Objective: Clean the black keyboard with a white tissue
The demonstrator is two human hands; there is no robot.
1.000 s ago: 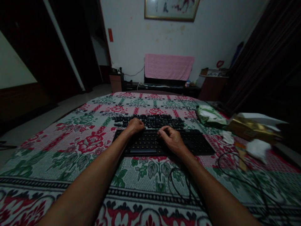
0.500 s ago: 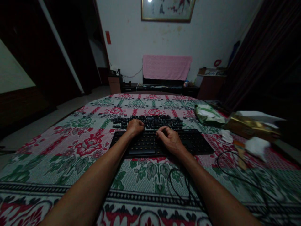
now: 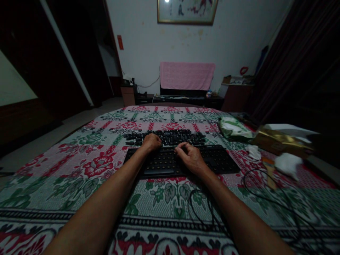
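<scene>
A black keyboard (image 3: 159, 172) with most of its keycaps off lies in front of me on the flowered tablecloth, small pale studs showing across it. Along its far edge stretches a band of loose black keycaps (image 3: 183, 136). My left hand (image 3: 152, 142) is closed, fingers curled down at the near side of the keycaps; its fingertips are hidden. Over the middle of the keyboard, my right hand (image 3: 190, 157) has thumb and forefinger bent together in a pinch. Whatever sits between those fingers is too small and dark to make out.
A black cable (image 3: 245, 184) loops over the cloth at the right. Near it are a wooden-handled brush (image 3: 271, 177), crumpled white tissues (image 3: 288, 164), a green-and-white pack (image 3: 235, 129) and a gold box (image 3: 281, 143). A pink cloth (image 3: 187, 75) hangs by the far wall.
The whole view has shifted slightly, with things sitting a little further left. Both hands keep nearly the same pose and place over the keyboard and keycaps.
</scene>
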